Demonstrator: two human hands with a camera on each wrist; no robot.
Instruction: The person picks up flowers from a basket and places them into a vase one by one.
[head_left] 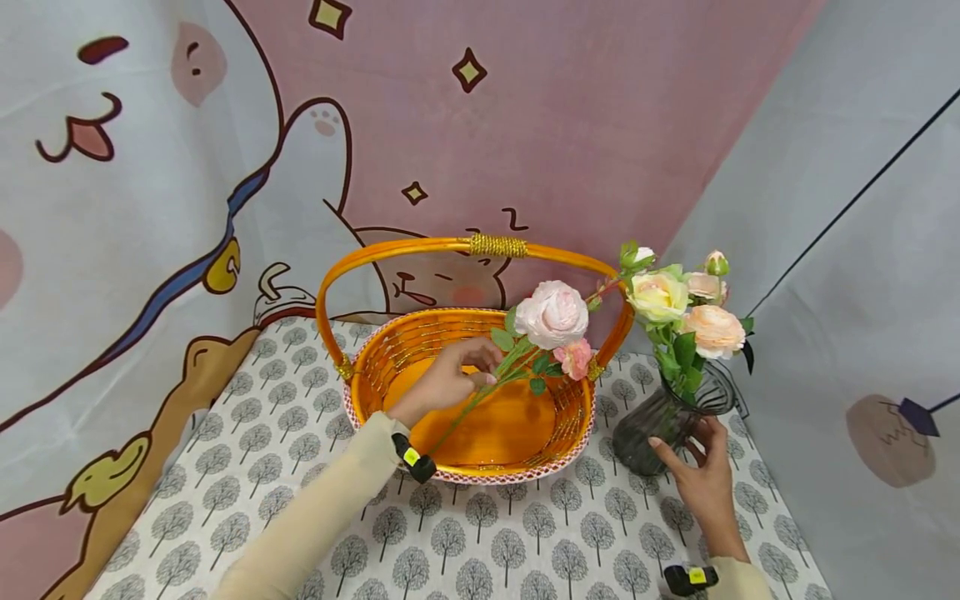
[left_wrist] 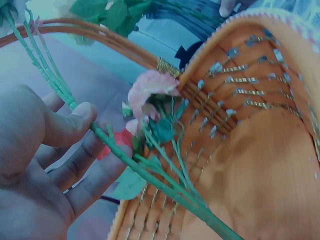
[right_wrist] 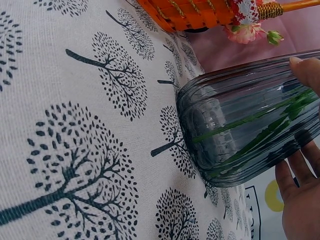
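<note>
My left hand (head_left: 442, 385) is over the wicker basket (head_left: 472, 477) and pinches the green stem (left_wrist: 145, 174) of an artificial flower spray. The spray carries a large pale pink bloom (head_left: 552, 314) and a smaller coral-pink bloom (head_left: 574, 359), both toward the basket's right side. The stem slants down across the basket's inside. On the right, my right hand (head_left: 703, 487) grips a grey ribbed glass vase (right_wrist: 225, 130), thumb on one side and fingers on the other. Inside the vase stand green stems with a yellow rose (head_left: 658, 296) and a peach rose (head_left: 715, 332).
The basket has a tall arched orange handle (head_left: 397, 247) with a gold-wrapped top. A white tablecloth (head_left: 420, 542) printed with grey trees lies underneath. Behind the table hangs a pink and white cartoon backdrop (head_left: 585, 125).
</note>
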